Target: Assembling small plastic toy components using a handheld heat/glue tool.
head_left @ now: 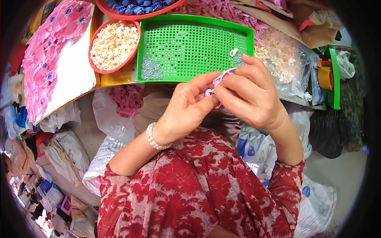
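Between my two hands, in front of the green tray's near edge, is a small pink plastic part. My left hand pinches it with thumb and fingers from the left. My right hand closes on it from the right, and its fingers hide much of the part. Just beyond, the green perforated tray holds small metal pins in its near left corner and more near its right end. One cream-coloured plastic piece lies in the tray close to my right hand.
Left of the tray stands a red bowl of cream pieces, with blue parts in another bowl behind. Pink parts cover a white board at far left. Pink pieces lie behind the tray, and clear bags to its right.
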`<action>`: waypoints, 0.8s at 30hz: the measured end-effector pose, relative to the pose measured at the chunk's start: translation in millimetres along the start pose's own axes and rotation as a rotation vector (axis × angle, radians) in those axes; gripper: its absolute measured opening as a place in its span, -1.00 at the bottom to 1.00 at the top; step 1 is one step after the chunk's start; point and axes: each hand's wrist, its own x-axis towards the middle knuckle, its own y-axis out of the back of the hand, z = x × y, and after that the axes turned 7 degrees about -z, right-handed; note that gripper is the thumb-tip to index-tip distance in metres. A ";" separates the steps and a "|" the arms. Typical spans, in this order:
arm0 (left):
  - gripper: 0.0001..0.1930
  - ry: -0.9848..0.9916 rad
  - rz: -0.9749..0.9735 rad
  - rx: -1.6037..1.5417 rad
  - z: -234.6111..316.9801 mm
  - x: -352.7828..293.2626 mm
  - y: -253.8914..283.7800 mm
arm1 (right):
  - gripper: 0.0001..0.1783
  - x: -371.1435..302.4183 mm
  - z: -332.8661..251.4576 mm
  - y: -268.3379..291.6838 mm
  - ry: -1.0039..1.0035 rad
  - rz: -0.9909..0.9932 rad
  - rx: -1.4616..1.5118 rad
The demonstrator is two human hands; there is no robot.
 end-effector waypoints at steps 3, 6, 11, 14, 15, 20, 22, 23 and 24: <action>-0.56 -0.049 0.051 -0.045 0.3 2.5 0.7 | -0.67 -5.8 -0.3 -4.0 -0.063 0.143 -0.012; -0.54 -0.110 0.067 -0.021 -6.4 2.4 5.7 | -0.71 -7.9 -7.0 -3.8 -0.260 0.269 -0.025; -0.51 -0.198 0.107 0.016 -13.4 3.9 3.9 | -0.79 0.8 -21.8 -16.0 -0.431 0.269 -0.004; -0.51 -0.260 0.124 0.131 -16.5 4.9 4.4 | -0.81 5.3 -28.7 -21.3 -0.484 0.277 0.011; -0.51 -0.287 0.137 0.174 -18.5 4.8 5.6 | -0.83 7.6 -30.3 -21.2 -0.513 0.269 0.002; -0.51 -0.322 0.206 0.356 -25.0 3.7 8.3 | -0.85 6.8 -32.2 -32.4 -0.532 0.302 0.019; -0.51 -0.311 0.217 0.382 -25.4 2.3 9.7 | -0.85 5.3 -33.2 -34.6 -0.528 0.316 0.027; -0.51 -0.305 0.219 0.398 -24.6 1.8 10.6 | -0.85 4.2 -32.9 -35.0 -0.498 0.308 0.003; -0.50 -0.299 0.221 0.414 -24.1 1.8 10.9 | -0.84 3.3 -32.7 -34.8 -0.469 0.301 -0.021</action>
